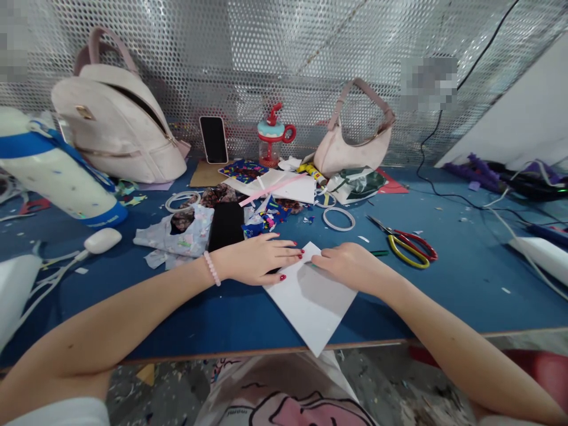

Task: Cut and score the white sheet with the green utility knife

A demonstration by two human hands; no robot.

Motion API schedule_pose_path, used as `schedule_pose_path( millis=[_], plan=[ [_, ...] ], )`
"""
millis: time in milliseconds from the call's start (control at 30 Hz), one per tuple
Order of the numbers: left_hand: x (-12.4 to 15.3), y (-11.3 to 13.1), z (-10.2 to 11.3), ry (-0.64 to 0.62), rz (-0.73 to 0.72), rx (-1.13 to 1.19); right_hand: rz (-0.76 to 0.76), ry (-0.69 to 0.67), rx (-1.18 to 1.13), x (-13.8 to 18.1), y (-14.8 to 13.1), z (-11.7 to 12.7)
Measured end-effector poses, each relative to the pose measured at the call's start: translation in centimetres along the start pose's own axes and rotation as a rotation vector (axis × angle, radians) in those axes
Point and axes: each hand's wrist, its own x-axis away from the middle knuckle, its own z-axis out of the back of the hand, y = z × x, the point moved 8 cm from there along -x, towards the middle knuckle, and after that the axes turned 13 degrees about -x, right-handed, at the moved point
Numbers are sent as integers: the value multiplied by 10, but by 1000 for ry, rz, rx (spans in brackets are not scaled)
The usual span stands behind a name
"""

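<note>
A white sheet of paper (313, 305) lies cornerwise on the blue table (444, 296), one corner jutting past the near edge. My left hand (260, 258), red-nailed with a pink bead bracelet, lies flat with fingers stretched onto the sheet's far left edge. My right hand (348, 265) rests on the sheet's top corner with its fingers curled under. I cannot make out anything inside it. Red and yellow scissors (406, 244) lie just right of my right hand.
Behind the hands sit a black block (226, 226), patterned fabric scraps (181, 234), tape rings (338, 218), paper pieces, a phone (213, 139), a red-lidded cup (271, 139), two pink bags (118, 121), a white and blue bottle (57, 171) and cables at right.
</note>
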Motion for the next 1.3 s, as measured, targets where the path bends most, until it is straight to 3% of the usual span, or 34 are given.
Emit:
schedule_pose_path(
  millis=[533, 1033, 1300],
  plan=[
    [0, 2, 0, 49, -21, -22, -29, -66, 17, 3, 6, 0],
    [1, 2, 0, 90, -44, -10, 40, -144, 21, 14, 17, 5],
    [2, 2, -2, 81, -40, 5, 79, -91, 0, 18, 19, 10]
  ],
)
